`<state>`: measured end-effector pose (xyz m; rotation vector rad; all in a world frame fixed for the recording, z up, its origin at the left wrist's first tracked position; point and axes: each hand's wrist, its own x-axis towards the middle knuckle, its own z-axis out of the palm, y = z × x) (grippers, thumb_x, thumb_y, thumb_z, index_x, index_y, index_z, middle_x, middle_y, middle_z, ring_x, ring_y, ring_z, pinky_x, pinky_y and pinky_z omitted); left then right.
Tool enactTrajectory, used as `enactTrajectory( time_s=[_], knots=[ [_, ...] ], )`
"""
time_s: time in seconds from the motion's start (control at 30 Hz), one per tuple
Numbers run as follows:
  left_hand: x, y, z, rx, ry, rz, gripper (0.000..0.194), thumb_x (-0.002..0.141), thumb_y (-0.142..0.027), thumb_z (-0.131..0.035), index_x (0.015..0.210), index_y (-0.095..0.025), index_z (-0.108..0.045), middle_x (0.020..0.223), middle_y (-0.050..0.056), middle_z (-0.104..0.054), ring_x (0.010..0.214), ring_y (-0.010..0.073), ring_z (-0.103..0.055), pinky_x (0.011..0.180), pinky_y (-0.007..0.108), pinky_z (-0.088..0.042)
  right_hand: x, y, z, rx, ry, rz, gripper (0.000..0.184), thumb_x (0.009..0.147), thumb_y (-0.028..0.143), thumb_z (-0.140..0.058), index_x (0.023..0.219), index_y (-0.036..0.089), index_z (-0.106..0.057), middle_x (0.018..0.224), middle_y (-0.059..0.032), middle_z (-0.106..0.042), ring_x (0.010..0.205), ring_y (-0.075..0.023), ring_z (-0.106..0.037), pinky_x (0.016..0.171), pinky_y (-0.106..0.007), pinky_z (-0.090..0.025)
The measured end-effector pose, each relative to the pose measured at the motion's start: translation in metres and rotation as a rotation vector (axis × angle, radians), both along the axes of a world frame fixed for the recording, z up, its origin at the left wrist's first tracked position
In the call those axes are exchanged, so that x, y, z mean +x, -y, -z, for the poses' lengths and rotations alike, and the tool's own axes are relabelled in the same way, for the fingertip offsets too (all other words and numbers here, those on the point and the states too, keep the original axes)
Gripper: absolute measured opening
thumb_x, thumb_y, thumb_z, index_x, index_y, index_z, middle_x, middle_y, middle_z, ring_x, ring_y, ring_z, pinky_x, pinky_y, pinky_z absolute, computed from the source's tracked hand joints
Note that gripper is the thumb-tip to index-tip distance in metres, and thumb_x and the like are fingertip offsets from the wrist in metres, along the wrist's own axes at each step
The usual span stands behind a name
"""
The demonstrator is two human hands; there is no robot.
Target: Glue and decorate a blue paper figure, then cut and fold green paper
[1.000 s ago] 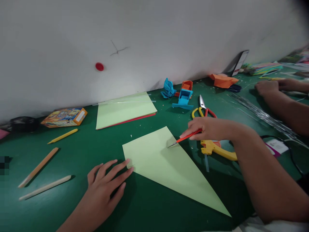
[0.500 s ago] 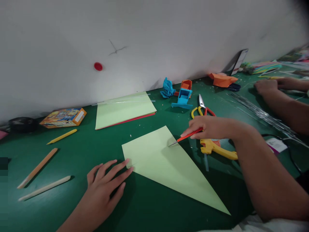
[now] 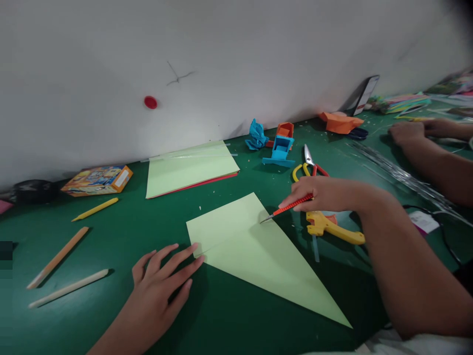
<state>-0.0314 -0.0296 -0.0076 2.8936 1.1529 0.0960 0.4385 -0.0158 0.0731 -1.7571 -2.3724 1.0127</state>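
A pale green sheet of paper point(image 3: 244, 251), with one long pointed corner toward the front right, lies flat on the green table. My left hand point(image 3: 166, 278) rests at its left corner with fingers spread, the fingertips touching the paper's edge. In a pinch, my right hand point(image 3: 310, 192) holds a red-handled craft knife point(image 3: 293, 204). The knife's thin metal tip meets the paper near its upper right edge. A faint line runs across the sheet from beside my left fingertips. Whether it is a cut or a crease, I cannot tell.
Scissors point(image 3: 308, 157) and a yellow tool point(image 3: 334, 231) lie around my right hand. A paper stack point(image 3: 192, 170), a blue paper piece point(image 3: 281, 148) and an orange box point(image 3: 98, 180) stand by the wall. Sticks point(image 3: 68, 288) lie left. Another person's hands point(image 3: 408, 132) are at far right.
My right hand and the craft knife have shifted slightly to the right. The line on the paper shows more clearly. My left hand stays nearly in place.
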Motion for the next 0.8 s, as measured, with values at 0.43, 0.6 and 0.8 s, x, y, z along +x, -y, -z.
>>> enactTrajectory(
  time_s=[0.43, 0.6, 0.8],
  knots=[
    [0.006, 0.004, -0.005, 0.009, 0.043, -0.047, 0.046, 0.104, -0.031, -0.042, 0.145, -0.048, -0.055, 0.156, -0.006, -0.053, 0.142, 0.0321, -0.043, 0.113, 0.059, -0.035, 0.007, -0.002, 0.003, 0.011, 0.032, -0.021, 0.038, 0.097, 0.048, -0.055, 0.129, 0.041, -0.073, 0.095, -0.0042, -0.063, 0.088, -0.0229, -0.058, 0.080, -0.036, -0.043],
    [0.005, 0.002, -0.005, 0.016, 0.037, -0.020, 0.047, 0.104, -0.031, -0.043, 0.146, -0.049, -0.054, 0.156, -0.006, -0.052, 0.141, 0.0327, -0.044, 0.112, 0.060, -0.035, 0.010, -0.003, 0.004, 0.009, 0.015, -0.036, 0.040, 0.096, 0.047, -0.056, 0.130, 0.037, -0.073, 0.091, -0.0042, -0.060, 0.083, -0.0213, -0.057, 0.076, -0.035, -0.042],
    [0.006, 0.003, -0.006, 0.031, 0.040, -0.027, 0.046, 0.104, -0.030, -0.043, 0.144, -0.048, -0.057, 0.153, -0.006, -0.056, 0.141, 0.0314, -0.043, 0.112, 0.058, -0.033, 0.015, -0.004, 0.006, 0.002, 0.009, -0.049, 0.039, 0.097, 0.050, -0.056, 0.131, 0.041, -0.072, 0.094, -0.0036, -0.062, 0.087, -0.0224, -0.057, 0.079, -0.035, -0.042]
  ],
)
